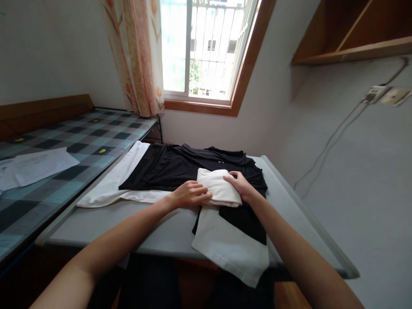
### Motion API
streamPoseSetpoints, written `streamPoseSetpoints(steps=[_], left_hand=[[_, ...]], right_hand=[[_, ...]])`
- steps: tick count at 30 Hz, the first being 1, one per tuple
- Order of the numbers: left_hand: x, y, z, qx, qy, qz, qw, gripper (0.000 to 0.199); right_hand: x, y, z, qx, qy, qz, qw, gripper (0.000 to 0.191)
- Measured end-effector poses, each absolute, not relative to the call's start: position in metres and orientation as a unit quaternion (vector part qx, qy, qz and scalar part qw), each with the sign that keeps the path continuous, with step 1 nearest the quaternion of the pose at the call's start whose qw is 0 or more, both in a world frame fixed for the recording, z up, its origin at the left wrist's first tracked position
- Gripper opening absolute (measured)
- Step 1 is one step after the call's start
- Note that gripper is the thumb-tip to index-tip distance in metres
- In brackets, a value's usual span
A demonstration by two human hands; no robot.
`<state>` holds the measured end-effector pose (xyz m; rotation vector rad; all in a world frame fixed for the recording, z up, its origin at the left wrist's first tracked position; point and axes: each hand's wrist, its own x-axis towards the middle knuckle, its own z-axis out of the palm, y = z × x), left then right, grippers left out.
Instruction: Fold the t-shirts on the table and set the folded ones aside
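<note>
A folded white cloth bundle (219,189) lies on top of a black garment (167,165) spread over the table. My left hand (192,194) rests against the bundle's left side, its fingers lying over the edge. At the upper right corner, my right hand (238,183) grips the bundle between thumb and fingers. Below the bundle, a pale sleeve-like piece (230,244) hangs over the table's front edge. White fabric (112,184) extends from under the black garment at the left.
The grey-white table (161,234) has raised rims. A bed with a checked cover (86,146) and papers (38,166) stands at the left. Behind are a curtain (141,60) and window (209,51). A wooden shelf (354,53) and cables (328,143) are at the right.
</note>
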<state>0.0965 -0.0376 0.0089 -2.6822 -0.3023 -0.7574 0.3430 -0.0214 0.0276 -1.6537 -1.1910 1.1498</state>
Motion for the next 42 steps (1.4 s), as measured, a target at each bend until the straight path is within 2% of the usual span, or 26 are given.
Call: streamPoseSetpoints(steps=[2, 6, 10, 12, 15, 17, 23, 28, 35, 42], left_hand=[[0.097, -0.039, 0.009, -0.945, -0.105, -0.266, 0.157, 0.020], [0.097, -0.042, 0.009, -0.949, -0.094, -0.261, 0.151, 0.023], [0.099, -0.042, 0.009, -0.942, -0.081, -0.282, 0.163, 0.023], [0.096, -0.041, 0.008, -0.937, -0.092, -0.297, 0.160, 0.027], [0.088, -0.037, 0.009, -0.935, -0.138, -0.302, 0.124, 0.039], [0.082, -0.034, 0.010, -0.933, -0.173, -0.301, 0.098, 0.042], [0.076, -0.017, 0.006, -0.884, -0.354, -0.298, 0.069, 0.036], [0.051, 0.009, -0.006, -0.802, -0.552, -0.226, 0.033, 0.045], [-0.024, 0.023, 0.008, -0.625, -0.766, -0.147, 0.016, 0.052], [-0.095, 0.021, 0.024, -0.549, -0.828, -0.098, 0.051, 0.066]], right_hand=[[0.346, -0.024, 0.028, -0.653, -0.441, 0.492, 0.372, 0.070], [0.352, -0.029, 0.038, -0.654, -0.469, 0.513, 0.299, 0.084], [0.354, -0.030, 0.052, -0.618, -0.510, 0.527, 0.285, 0.098], [0.355, -0.029, 0.058, -0.586, -0.539, 0.543, 0.266, 0.088], [0.363, -0.024, 0.067, -0.583, -0.570, 0.539, 0.211, 0.053], [0.376, -0.018, 0.077, -0.608, -0.580, 0.510, 0.184, 0.040], [0.431, 0.000, 0.117, -0.669, -0.587, 0.433, 0.145, 0.043], [0.458, -0.001, 0.131, -0.689, -0.593, 0.384, 0.159, 0.037], [0.476, -0.015, 0.125, -0.700, -0.581, 0.369, 0.191, 0.041], [0.498, -0.017, 0.104, -0.683, -0.572, 0.410, 0.195, 0.037]])
